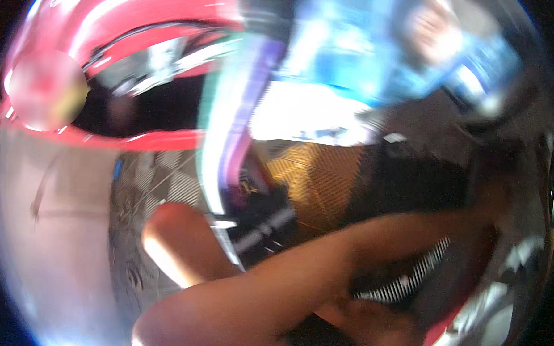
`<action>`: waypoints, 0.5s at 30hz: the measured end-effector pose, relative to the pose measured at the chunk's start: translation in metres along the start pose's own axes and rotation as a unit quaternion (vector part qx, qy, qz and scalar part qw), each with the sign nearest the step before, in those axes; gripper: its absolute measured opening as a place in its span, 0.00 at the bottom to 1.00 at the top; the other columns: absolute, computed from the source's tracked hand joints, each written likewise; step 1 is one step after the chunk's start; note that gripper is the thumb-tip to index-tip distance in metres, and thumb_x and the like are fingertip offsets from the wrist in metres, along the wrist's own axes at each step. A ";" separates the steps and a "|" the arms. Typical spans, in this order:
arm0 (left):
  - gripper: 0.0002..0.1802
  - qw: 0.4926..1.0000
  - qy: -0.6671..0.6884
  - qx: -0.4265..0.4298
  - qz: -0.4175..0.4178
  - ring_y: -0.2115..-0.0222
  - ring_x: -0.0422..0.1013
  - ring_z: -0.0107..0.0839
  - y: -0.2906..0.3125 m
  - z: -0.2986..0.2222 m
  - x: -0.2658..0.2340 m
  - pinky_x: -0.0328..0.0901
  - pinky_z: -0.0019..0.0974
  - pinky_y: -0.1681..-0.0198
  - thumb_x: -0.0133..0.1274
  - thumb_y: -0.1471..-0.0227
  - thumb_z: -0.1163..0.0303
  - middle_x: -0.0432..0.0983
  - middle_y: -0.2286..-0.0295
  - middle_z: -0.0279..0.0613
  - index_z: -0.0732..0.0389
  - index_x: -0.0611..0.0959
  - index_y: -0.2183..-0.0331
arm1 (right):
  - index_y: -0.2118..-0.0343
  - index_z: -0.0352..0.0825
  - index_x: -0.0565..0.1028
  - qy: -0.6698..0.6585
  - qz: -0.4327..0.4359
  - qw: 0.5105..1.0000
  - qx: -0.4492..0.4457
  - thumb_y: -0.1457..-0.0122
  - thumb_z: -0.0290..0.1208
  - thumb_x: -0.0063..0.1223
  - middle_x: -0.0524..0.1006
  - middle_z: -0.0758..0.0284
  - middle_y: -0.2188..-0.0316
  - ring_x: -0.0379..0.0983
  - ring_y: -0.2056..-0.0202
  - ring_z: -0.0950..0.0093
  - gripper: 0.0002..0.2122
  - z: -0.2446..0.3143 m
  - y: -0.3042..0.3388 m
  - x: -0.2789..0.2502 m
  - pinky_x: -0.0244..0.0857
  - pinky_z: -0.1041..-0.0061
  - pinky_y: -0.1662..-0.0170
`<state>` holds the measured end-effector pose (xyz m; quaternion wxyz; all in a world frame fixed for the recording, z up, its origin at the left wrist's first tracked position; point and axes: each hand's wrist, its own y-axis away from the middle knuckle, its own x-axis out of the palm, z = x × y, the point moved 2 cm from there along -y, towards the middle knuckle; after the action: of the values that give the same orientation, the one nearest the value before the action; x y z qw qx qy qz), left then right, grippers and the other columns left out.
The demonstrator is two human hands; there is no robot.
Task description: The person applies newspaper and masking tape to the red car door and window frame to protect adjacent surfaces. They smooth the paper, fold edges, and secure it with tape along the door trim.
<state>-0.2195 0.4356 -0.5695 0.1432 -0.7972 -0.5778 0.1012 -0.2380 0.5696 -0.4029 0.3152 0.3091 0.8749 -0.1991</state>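
The picture is strongly smeared by motion. A bare limb (304,267), thick at the lower left, runs across toward the right and fades into shadow; it looks like my own arm, but I cannot tell which. Another patch of skin (375,329) lies below it, too blurred to make out fingers. A rounded bare limb end (178,240), perhaps a knee, shows to the left. Nothing held can be made out. Close to the limbs lies a black shoe-like thing (259,225) with pale stripes. A black-and-white striped strip (408,284) shows beneath the long limb.
A glossy red vehicle-like body (130,143) with a dark opening fills the upper left. At the upper right is a person in blue (338,46), with a blurred hand (431,31). A white, green and purple band (230,121) hangs between. Patterned grey and gold flooring (317,175) lies below.
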 end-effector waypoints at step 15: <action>0.26 0.999 0.001 -0.038 0.013 0.52 0.74 0.49 -0.018 -0.015 -0.048 0.65 0.43 0.45 0.46 0.46 0.78 0.77 0.53 0.58 0.60 0.77 0.44 | 0.45 0.36 0.73 0.011 0.033 0.999 0.017 0.45 0.26 0.58 0.74 0.64 0.44 0.73 0.48 0.65 0.22 0.009 -0.021 0.005 0.60 0.62 0.38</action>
<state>-0.2455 0.3940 -0.5496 0.1118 -0.8096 -0.5706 0.0801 -0.2514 0.5517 -0.4093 0.3064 0.3451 0.8643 -0.2000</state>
